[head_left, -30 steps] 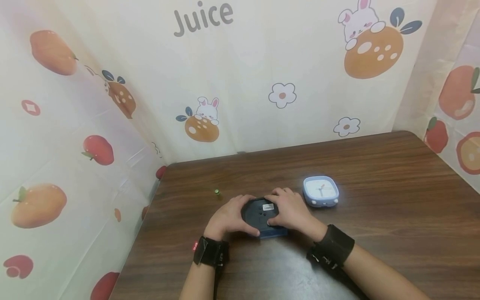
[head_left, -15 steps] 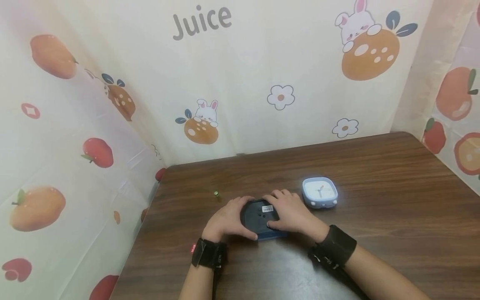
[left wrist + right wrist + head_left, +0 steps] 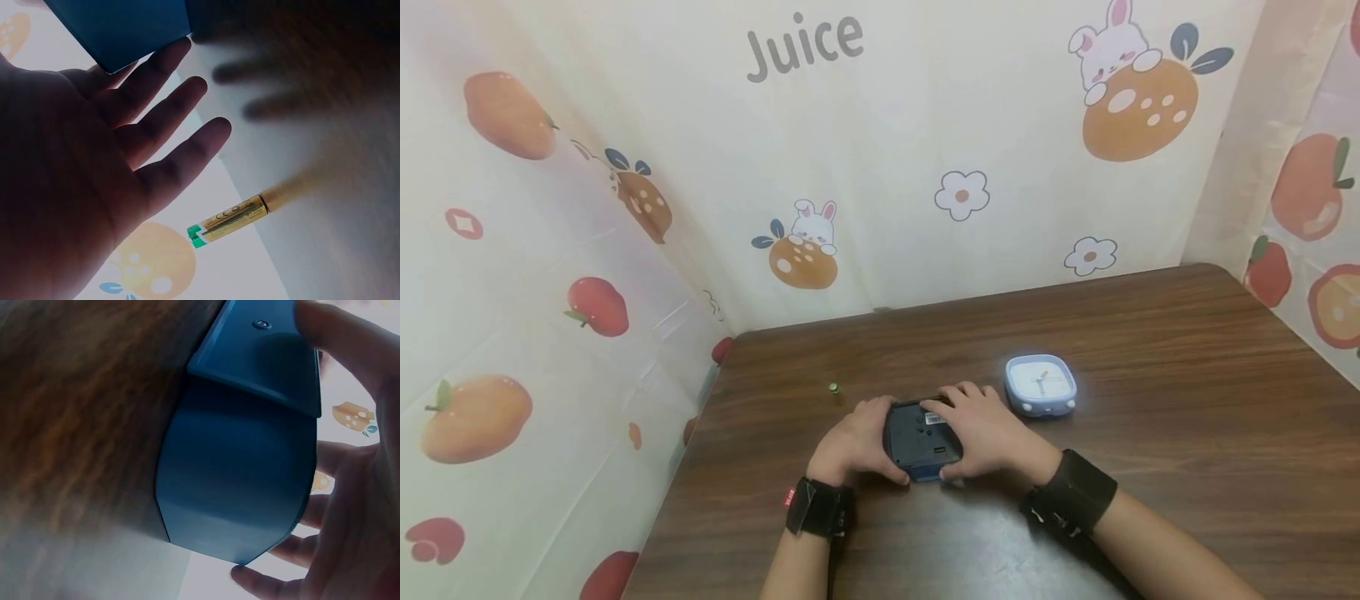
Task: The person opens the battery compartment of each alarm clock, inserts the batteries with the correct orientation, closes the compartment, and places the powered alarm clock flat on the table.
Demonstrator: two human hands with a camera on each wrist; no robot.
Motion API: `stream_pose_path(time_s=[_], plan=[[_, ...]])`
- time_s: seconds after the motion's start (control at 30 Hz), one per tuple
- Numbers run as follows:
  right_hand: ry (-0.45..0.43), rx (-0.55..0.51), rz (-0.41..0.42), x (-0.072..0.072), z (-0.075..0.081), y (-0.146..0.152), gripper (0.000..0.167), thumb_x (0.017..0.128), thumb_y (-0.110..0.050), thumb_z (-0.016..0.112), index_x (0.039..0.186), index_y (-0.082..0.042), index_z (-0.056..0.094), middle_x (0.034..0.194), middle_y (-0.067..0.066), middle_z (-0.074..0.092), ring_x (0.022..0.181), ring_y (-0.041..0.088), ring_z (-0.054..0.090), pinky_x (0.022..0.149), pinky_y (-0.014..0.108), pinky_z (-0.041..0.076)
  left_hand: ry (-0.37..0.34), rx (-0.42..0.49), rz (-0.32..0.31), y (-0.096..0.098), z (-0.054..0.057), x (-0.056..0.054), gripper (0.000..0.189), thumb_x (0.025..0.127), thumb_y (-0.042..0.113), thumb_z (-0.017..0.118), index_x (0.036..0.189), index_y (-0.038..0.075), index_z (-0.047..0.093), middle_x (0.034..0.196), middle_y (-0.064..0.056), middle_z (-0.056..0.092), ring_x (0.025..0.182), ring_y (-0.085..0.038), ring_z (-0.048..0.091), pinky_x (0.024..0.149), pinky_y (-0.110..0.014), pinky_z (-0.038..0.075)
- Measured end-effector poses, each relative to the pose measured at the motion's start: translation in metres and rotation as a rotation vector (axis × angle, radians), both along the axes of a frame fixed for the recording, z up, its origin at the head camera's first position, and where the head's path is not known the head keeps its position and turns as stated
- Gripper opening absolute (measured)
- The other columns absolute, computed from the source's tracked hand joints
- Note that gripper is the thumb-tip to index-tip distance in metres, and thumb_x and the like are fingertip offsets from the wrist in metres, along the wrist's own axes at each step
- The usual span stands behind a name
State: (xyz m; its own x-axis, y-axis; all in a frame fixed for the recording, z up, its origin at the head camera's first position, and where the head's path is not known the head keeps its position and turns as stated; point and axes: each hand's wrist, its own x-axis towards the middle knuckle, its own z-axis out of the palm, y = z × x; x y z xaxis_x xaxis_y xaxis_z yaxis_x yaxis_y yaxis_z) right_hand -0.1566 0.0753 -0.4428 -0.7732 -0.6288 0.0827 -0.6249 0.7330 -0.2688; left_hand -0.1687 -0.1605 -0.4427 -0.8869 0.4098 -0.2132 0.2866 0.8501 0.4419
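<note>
A dark blue boxy device [image 3: 917,450] lies on the table with its black back up, a white barcode label on it. My left hand [image 3: 856,442] holds its left side, thumb at the near left corner and fingers toward the far edge. In the left wrist view the device's blue corner [image 3: 125,31] meets the fingers, the outer ones spread. Opposite, my right hand [image 3: 988,429] grips the right side, its thumb at the near edge and a finger partly over the label. The right wrist view shows the device's smooth blue side [image 3: 237,469] and a small round metal piece [image 3: 262,325].
A small gold battery [image 3: 231,219] with a green end stands upright on the table, left of and beyond the left hand. Just beyond the right hand sits a light blue alarm clock [image 3: 1041,385]. A fruit-printed curtain [image 3: 880,167] rises behind the wooden table [image 3: 1150,433].
My right thumb has slid off the black back to the near edge, exposing a small slot there. The right fingers have shifted over the label. The left hand stays nearly in place.
</note>
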Motion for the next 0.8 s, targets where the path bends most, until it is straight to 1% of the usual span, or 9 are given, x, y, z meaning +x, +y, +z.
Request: stream_pose_path(time_s=[0.2, 0.33, 0.4, 0.47, 0.57, 0.7, 0.8], plan=[[-0.026, -0.014, -0.005, -0.002, -0.005, -0.002, 0.094, 0.063, -0.057, 0.081, 0.142, -0.021, 0.046, 0.142, 0.012, 0.046, 0.125, 0.033, 0.041, 0.092, 0.054, 0.041, 0.02, -0.011, -0.009, 0.0, 0.003, 0.0, 0.103, 0.046, 0.051, 0.091, 0.132, 0.017, 0.046, 0.113, 0.004, 0.056, 0.1, -0.015, 0.05, 0.085, -0.036, 0.048], [-0.033, -0.053, -0.017, -0.003, -0.005, -0.003, 0.096, 0.061, -0.054, 0.083, 0.143, -0.021, 0.044, 0.142, 0.012, 0.046, 0.125, 0.033, 0.041, 0.092, 0.055, 0.042, 0.044, -0.018, -0.008, -0.001, 0.007, 0.001, 0.103, 0.047, 0.055, 0.089, 0.133, 0.016, 0.046, 0.115, 0.004, 0.057, 0.101, -0.014, 0.05, 0.086, -0.037, 0.049], [-0.043, -0.076, -0.027, -0.002, -0.004, -0.004, 0.099, 0.061, -0.052, 0.083, 0.145, -0.022, 0.04, 0.142, 0.012, 0.046, 0.125, 0.033, 0.041, 0.093, 0.056, 0.042, 0.068, -0.004, -0.009, -0.002, 0.009, 0.002, 0.103, 0.048, 0.057, 0.088, 0.133, 0.017, 0.046, 0.116, 0.005, 0.056, 0.101, -0.014, 0.051, 0.087, -0.037, 0.049], [-0.061, -0.11, -0.038, -0.002, -0.003, -0.003, 0.103, 0.06, -0.05, 0.084, 0.147, -0.024, 0.037, 0.142, 0.01, 0.046, 0.125, 0.033, 0.041, 0.093, 0.056, 0.042, 0.098, 0.028, -0.014, -0.003, 0.012, 0.002, 0.101, 0.048, 0.059, 0.086, 0.132, 0.019, 0.047, 0.116, 0.007, 0.056, 0.101, -0.013, 0.051, 0.087, -0.037, 0.049], [-0.093, -0.158, -0.055, -0.003, 0.0, -0.003, 0.107, 0.058, -0.048, 0.086, 0.149, -0.027, 0.032, 0.142, 0.007, 0.046, 0.124, 0.031, 0.041, 0.093, 0.055, 0.042, 0.137, 0.105, -0.023, -0.005, 0.015, 0.002, 0.097, 0.048, 0.06, 0.086, 0.129, 0.024, 0.047, 0.115, 0.012, 0.053, 0.1, -0.01, 0.051, 0.088, -0.036, 0.049], [-0.126, -0.223, -0.054, -0.004, 0.001, -0.002, 0.11, 0.058, -0.046, 0.086, 0.15, -0.027, 0.03, 0.141, 0.005, 0.046, 0.121, 0.028, 0.042, 0.09, 0.053, 0.045, 0.146, 0.221, -0.027, -0.009, 0.017, 0.001, 0.094, 0.048, 0.059, 0.087, 0.128, 0.03, 0.046, 0.115, 0.014, 0.05, 0.101, -0.009, 0.051, 0.088, -0.036, 0.049], [-0.136, -0.263, -0.046, -0.005, 0.002, -0.002, 0.112, 0.058, -0.046, 0.086, 0.151, -0.023, 0.029, 0.14, 0.006, 0.045, 0.12, 0.028, 0.042, 0.09, 0.052, 0.047, 0.155, 0.288, -0.024, -0.011, 0.019, 0.001, 0.095, 0.048, 0.059, 0.087, 0.129, 0.032, 0.045, 0.117, 0.014, 0.048, 0.102, -0.01, 0.052, 0.088, -0.035, 0.049]])
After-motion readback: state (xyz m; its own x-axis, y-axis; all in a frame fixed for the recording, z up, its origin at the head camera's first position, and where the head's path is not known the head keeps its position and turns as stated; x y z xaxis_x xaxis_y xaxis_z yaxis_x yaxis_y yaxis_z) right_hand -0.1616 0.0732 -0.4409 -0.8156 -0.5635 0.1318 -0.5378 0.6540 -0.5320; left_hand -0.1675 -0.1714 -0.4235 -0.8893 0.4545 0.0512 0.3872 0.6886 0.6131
